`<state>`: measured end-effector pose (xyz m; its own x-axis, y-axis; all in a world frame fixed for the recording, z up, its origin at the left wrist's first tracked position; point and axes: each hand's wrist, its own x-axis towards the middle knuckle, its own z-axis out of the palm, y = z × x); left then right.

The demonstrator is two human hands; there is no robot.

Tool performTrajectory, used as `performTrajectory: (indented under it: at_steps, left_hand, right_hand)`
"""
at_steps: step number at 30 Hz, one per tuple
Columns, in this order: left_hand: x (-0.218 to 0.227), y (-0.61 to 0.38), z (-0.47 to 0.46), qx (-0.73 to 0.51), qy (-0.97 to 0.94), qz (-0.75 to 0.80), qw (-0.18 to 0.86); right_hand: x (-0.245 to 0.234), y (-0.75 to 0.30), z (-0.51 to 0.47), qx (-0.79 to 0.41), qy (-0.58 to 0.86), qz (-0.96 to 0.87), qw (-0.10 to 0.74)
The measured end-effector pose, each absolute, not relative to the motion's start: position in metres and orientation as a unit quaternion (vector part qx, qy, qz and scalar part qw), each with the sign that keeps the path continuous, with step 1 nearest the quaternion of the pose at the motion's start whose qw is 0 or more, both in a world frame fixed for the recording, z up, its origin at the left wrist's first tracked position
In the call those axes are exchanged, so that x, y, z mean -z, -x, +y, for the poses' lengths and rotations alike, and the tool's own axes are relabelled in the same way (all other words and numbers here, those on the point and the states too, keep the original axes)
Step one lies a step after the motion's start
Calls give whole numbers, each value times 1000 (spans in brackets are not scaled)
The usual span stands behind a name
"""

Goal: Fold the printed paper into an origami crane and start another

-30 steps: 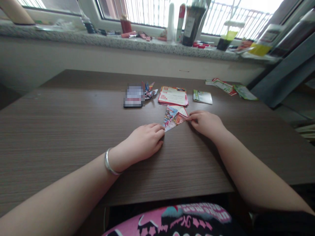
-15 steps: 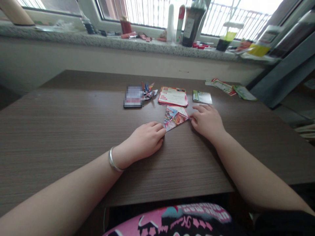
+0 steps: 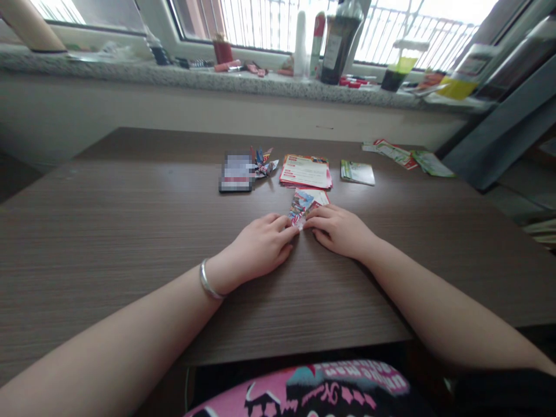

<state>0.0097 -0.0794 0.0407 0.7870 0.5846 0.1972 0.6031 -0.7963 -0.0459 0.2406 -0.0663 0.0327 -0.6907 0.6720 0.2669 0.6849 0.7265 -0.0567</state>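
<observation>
A small sheet of colourful printed paper (image 3: 299, 204) lies on the table in front of me, partly folded over, with a pale part showing at its upper right. My left hand (image 3: 266, 243), a silver bangle at its wrist, holds the near left corner with fingers and thumb closed together. Over the folded side lies my right hand (image 3: 339, 229), its bent fingers pressed to the near edge close to the left fingertips. Much of the paper's right side is hidden under those fingers.
Beyond the paper lie a stack of printed sheets (image 3: 305, 172), a smaller pile (image 3: 357, 172), a folded paper figure (image 3: 264, 164) and a phone-like, blurred-out device (image 3: 236, 172). Paper strips (image 3: 395, 154) lie at the far right. Bottles (image 3: 337, 49) line the windowsill (image 3: 260, 87).
My right hand has slid left and nearer along the paper's folded edge, from its right corner to beside my left fingers. My left hand has barely shifted.
</observation>
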Motion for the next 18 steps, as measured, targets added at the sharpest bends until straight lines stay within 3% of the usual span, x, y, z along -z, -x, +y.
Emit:
performTrajectory:
  at_steps: [18]
  left_hand:
    - [-63,10,-78,26,952,-304,7]
  right_hand:
    - [-38,-243,-72,43,379,-921,83]
